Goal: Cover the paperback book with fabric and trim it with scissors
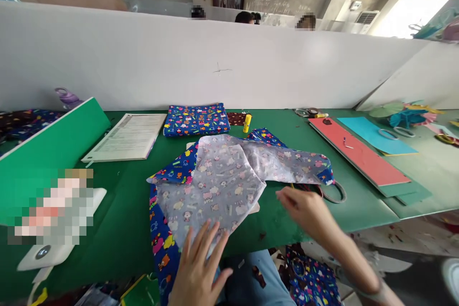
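A thin printed cloth (pixel 215 181) lies loosely spread on the green table, its pale wrong side mostly up. Folded-over parts show the bright blue printed side. My left hand (pixel 201 267) rests over the cloth's near edge with its fingers spread. To the right of the cloth, my right hand (pixel 308 208) is closed, fingers curled together above the tabletop; whether anything is in them is hidden. Just behind it, a grey ring (pixel 335 193) sticks out from beneath the cloth's right end. A white corner of something flat peeks out under the cloth.
Behind the cloth are a folded blue printed fabric (pixel 196 119) and a yellow glue stick (pixel 247 123). Stapled papers (pixel 125 137), a green board (pixel 53 153) and a white power bank (pixel 39 253) lie left. Red board (pixel 358 153) and blue sheet (pixel 376 135) lie right. A white partition (pixel 154 62) closes the back.
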The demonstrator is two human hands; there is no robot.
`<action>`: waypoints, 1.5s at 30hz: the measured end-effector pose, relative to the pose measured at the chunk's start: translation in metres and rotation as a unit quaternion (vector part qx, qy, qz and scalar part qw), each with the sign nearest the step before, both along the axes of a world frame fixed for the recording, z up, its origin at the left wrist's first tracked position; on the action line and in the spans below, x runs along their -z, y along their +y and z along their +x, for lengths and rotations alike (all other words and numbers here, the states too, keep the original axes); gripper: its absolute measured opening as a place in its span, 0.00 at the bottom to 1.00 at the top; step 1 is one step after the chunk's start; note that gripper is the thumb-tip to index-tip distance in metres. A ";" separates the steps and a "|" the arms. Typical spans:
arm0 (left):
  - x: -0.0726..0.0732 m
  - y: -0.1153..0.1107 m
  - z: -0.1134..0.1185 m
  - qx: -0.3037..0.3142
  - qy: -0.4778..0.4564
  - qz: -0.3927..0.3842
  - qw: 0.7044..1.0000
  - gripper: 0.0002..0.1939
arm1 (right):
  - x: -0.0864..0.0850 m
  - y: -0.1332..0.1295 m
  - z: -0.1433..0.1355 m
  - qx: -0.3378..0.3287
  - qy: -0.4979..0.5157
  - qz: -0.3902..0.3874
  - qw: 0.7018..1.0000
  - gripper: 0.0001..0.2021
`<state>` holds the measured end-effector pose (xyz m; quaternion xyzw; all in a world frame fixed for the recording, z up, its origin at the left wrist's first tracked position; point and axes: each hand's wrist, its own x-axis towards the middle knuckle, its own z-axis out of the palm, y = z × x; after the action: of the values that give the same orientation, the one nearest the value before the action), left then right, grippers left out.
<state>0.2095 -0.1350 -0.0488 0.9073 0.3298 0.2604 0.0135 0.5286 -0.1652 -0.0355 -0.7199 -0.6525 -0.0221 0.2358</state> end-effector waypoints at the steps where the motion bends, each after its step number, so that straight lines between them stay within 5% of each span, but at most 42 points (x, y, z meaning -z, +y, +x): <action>1: 0.013 0.005 0.003 0.014 0.051 0.024 0.998 0.24 | 0.006 0.001 -0.002 -0.017 -0.015 -0.041 0.999 0.13; 4: 0.033 0.019 -0.007 0.044 0.140 0.039 0.988 0.30 | 0.028 0.007 -0.004 -0.029 -0.038 -0.119 0.992 0.09; 8: 0.017 0.033 -0.025 0.113 0.140 -0.037 0.983 0.26 | 0.041 0.034 0.023 -0.020 -0.030 -0.036 0.999 0.14; 14: -0.021 0.054 -0.032 0.092 0.065 -0.230 0.967 0.15 | -0.007 0.105 0.102 0.015 -0.014 0.119 0.993 0.19; 16: -0.027 0.063 -0.043 0.051 0.024 -0.249 0.967 0.11 | -0.025 0.128 0.119 0.057 -0.013 0.178 0.982 0.26; 18: -0.031 0.073 -0.058 -0.037 -0.014 -0.219 0.975 0.09 | -0.032 0.149 0.126 0.053 -0.026 0.149 0.987 0.33; 21: -0.034 0.083 -0.068 -0.214 -0.033 -0.057 0.975 0.13 | -0.026 0.168 0.117 0.024 -0.042 0.063 0.997 0.35; 23: -0.034 0.081 -0.063 -0.267 -0.048 0.063 0.960 0.15 | -0.016 0.166 0.102 0.016 -0.043 0.065 0.997 0.33; 25: -0.032 0.072 -0.049 -0.215 -0.073 0.129 0.965 0.15 | -0.005 0.150 0.082 0.019 -0.033 0.116 0.993 0.27; 28: -0.022 0.055 -0.022 -0.045 -0.055 0.116 0.991 0.14 | 0.011 0.112 0.050 0.015 -0.004 0.122 0.992 0.17; 33: 0.008 0.069 0.000 -0.021 0.053 0.032 0.998 0.20 | 0.041 0.074 0.025 -0.047 -0.007 0.025 0.999 0.15; 38: 0.023 0.107 -0.004 -0.030 0.106 0.012 0.994 0.23 | 0.040 0.111 0.040 -0.058 -0.004 0.007 0.998 0.25; 45: -0.012 0.115 -0.009 -0.071 -0.017 0.045 0.996 0.13 | 0.005 0.166 0.007 -0.069 -0.003 0.018 0.997 0.35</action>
<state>0.2009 -0.0203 -0.0364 0.8769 0.3808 0.2906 -0.0404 0.5355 0.0007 -0.0402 -0.6690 -0.7007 -0.0197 0.2471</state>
